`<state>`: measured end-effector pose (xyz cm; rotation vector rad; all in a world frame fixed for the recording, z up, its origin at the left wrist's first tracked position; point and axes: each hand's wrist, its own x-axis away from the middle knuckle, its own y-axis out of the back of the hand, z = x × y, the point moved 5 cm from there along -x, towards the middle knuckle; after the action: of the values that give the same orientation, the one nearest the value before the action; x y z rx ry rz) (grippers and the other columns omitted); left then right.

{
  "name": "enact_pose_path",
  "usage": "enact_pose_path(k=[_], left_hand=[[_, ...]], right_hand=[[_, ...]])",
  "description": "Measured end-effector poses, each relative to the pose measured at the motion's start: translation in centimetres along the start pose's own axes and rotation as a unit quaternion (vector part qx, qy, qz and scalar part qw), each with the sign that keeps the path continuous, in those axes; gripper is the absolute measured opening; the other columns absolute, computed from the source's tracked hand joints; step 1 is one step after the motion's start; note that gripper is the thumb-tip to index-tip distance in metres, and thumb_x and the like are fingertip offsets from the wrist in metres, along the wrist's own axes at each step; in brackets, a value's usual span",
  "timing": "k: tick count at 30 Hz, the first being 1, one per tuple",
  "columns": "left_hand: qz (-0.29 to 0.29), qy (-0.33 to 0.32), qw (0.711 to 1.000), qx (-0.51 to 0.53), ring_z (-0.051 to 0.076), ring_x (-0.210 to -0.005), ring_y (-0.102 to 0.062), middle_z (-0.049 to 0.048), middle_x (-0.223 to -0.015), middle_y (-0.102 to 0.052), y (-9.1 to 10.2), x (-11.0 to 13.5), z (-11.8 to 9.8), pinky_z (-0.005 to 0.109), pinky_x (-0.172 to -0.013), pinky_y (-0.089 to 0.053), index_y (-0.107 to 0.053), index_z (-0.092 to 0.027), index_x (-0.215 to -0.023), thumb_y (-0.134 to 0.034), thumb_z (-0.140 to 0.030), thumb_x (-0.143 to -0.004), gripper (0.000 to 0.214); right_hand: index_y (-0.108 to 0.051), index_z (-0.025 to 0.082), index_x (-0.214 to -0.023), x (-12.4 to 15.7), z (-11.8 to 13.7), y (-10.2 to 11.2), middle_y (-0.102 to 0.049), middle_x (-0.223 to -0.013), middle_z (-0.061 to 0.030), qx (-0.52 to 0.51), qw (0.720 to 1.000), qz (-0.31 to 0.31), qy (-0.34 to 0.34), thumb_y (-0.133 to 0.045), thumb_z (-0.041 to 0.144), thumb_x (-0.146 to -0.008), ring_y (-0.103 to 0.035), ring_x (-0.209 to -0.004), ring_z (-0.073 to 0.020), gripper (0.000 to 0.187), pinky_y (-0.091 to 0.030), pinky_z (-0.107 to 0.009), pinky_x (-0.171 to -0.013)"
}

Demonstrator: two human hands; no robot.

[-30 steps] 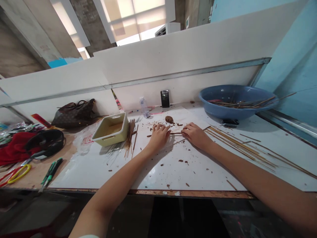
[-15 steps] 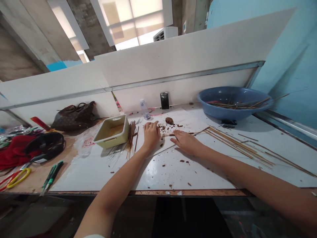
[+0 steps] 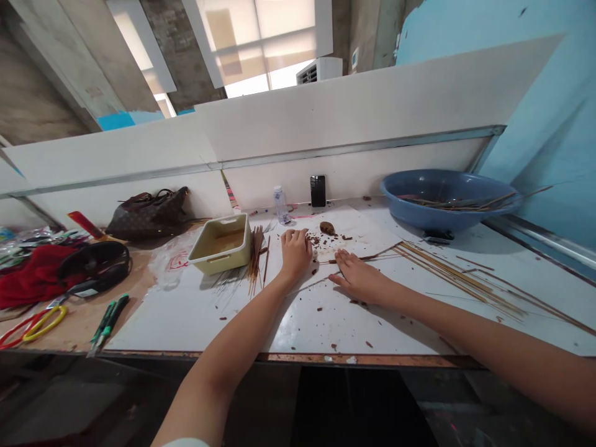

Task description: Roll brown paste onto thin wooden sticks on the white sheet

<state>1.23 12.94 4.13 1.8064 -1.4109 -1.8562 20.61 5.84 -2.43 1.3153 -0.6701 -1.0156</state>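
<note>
My right hand [image 3: 362, 277] lies palm down with its fingers stretched out, over a thin stick with a dark brown coating [image 3: 370, 257] on the white board [image 3: 298, 329]. My left hand [image 3: 297, 253] rests to its left with curled fingers; what lies under its fingertips is hidden. Just beyond my hands sits a brown lump [image 3: 327, 228], with dark crumbs scattered around it. Several thin tan sticks [image 3: 451, 273] lie on the board to the right. Beside my left hand is a bundle of brown-coated sticks [image 3: 256, 257].
A pale green tub [image 3: 223, 264] stands left, a blue basin [image 3: 447, 208] with sticks at back right. A clear bottle [image 3: 280, 208] and a black phone [image 3: 318, 191] stand behind. Further left are a brown bag [image 3: 146, 217], a green-black cutter [image 3: 109, 320] and scissors [image 3: 44, 324].
My right hand has slid a little toward me over the stick, its fingers now flatter. The left hand stays in about the same place. The whole view has shifted slightly.
</note>
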Motion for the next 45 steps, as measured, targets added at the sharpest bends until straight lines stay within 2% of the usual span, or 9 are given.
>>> enact_pose_path(k=[8, 16, 18, 22, 26, 31, 35, 42, 45], left_hand=[[-0.009, 0.002, 1.0, 0.005, 0.035, -0.124, -0.061, 0.0135, -0.123, -0.079, 0.0, 0.1, 0.1, 0.052, -0.115, -0.042, -0.072, -0.019, -0.133, -0.06, -0.014, -0.102, 0.034], [0.003, 0.006, 1.0, 0.01, 0.035, -0.125, -0.061, 0.0129, -0.123, -0.079, 0.1, 0.1, 0.0, 0.052, -0.114, -0.042, -0.072, -0.02, -0.133, -0.058, -0.014, -0.102, 0.034], [0.004, 0.007, 1.0, 0.01, 0.035, -0.124, -0.061, 0.0131, -0.122, -0.079, 0.2, 0.1, -0.1, 0.052, -0.114, -0.042, -0.072, -0.02, -0.133, -0.058, -0.014, -0.102, 0.035], [0.006, 0.004, 1.0, 0.006, 0.036, -0.123, -0.062, 0.0139, -0.121, -0.079, 0.3, 0.2, -0.1, 0.053, -0.114, -0.043, -0.074, -0.02, -0.13, -0.058, -0.014, -0.102, 0.032], [0.009, 0.002, 1.0, 0.003, 0.036, -0.123, -0.061, 0.0135, -0.121, -0.079, 0.0, 0.2, 0.0, 0.052, -0.114, -0.044, -0.075, -0.02, -0.128, -0.059, -0.014, -0.102, 0.03], [0.005, -0.003, 1.0, 0.005, 0.035, -0.122, -0.061, 0.0132, -0.121, -0.078, -0.1, 0.3, 0.1, 0.052, -0.114, -0.044, -0.074, -0.02, -0.127, -0.058, -0.015, -0.104, 0.029], [0.017, -0.003, 1.0, 0.004, 0.034, -0.119, -0.061, 0.0129, -0.118, -0.078, 0.0, 0.3, 0.0, 0.051, -0.112, -0.045, -0.075, -0.02, -0.122, -0.058, -0.013, -0.103, 0.026], [0.026, 0.003, 1.0, 0.005, 0.035, -0.121, -0.061, 0.0123, -0.119, -0.078, -0.1, 0.3, 0.1, 0.051, -0.11, -0.046, -0.074, -0.022, -0.119, -0.059, -0.014, -0.103, 0.024], [0.027, 0.003, 1.0, 0.005, 0.035, -0.121, -0.061, 0.0123, -0.118, -0.078, -0.2, 0.4, 0.2, 0.051, -0.109, -0.046, -0.074, -0.022, -0.116, -0.059, -0.014, -0.103, 0.021]], right_hand=[[-0.029, -0.003, -0.176, -4.3, -0.8, 1.1, -0.029, -0.183, -0.0261, 0.0, 0.999, 0.019, -0.044, -0.013, 0.078, -0.109, -0.02, -0.174, -0.0373, 0.106, -0.02, -0.052, -0.142], [-0.031, -0.001, -0.176, 0.7, 0.5, 0.2, -0.024, -0.184, -0.0269, 0.005, 1.0, 0.016, 0.004, -0.018, 0.077, -0.111, -0.024, -0.173, -0.0381, 0.102, -0.023, -0.054, -0.141], [-0.03, 0.001, -0.177, 0.8, 0.4, 0.1, -0.024, -0.184, -0.0263, 0.009, 1.0, 0.018, 0.004, -0.02, 0.077, -0.111, -0.024, -0.173, -0.0383, 0.101, -0.024, -0.054, -0.141], [-0.029, 0.004, -0.178, -2.4, -0.6, 0.5, -0.025, -0.185, -0.0231, 0.007, 0.999, 0.024, -0.027, -0.021, 0.08, -0.109, -0.022, -0.173, -0.0389, 0.103, -0.023, -0.053, -0.142], [-0.026, -0.001, -0.177, -5.0, -1.2, 1.0, -0.028, -0.184, -0.0253, 0.001, 0.998, 0.031, -0.048, -0.018, 0.077, -0.11, -0.02, -0.174, -0.0371, 0.103, -0.02, -0.051, -0.142], [-0.027, -0.003, -0.177, -1.7, -0.3, 0.0, -0.021, -0.185, -0.0264, -0.001, 0.999, 0.023, -0.024, -0.017, 0.083, -0.108, -0.015, -0.174, -0.0398, 0.11, -0.02, -0.053, -0.142], [-0.029, -0.003, -0.176, 0.2, 0.1, -0.9, -0.023, -0.184, -0.0279, 0.006, 1.0, 0.021, 0.02, -0.016, 0.084, -0.108, -0.018, -0.174, -0.0387, 0.111, -0.021, -0.053, -0.142], [-0.025, -0.005, -0.176, -5.1, -0.9, 0.0, -0.027, -0.183, -0.0287, 0.003, 0.999, 0.018, -0.043, -0.016, 0.082, -0.108, -0.019, -0.173, -0.0416, 0.111, -0.021, -0.057, -0.142], [-0.026, -0.006, -0.176, -4.5, -0.8, -0.2, -0.025, -0.183, -0.0292, 0.008, 0.999, 0.023, -0.042, -0.015, 0.082, -0.108, -0.02, -0.173, -0.0414, 0.112, -0.021, -0.055, -0.142]])
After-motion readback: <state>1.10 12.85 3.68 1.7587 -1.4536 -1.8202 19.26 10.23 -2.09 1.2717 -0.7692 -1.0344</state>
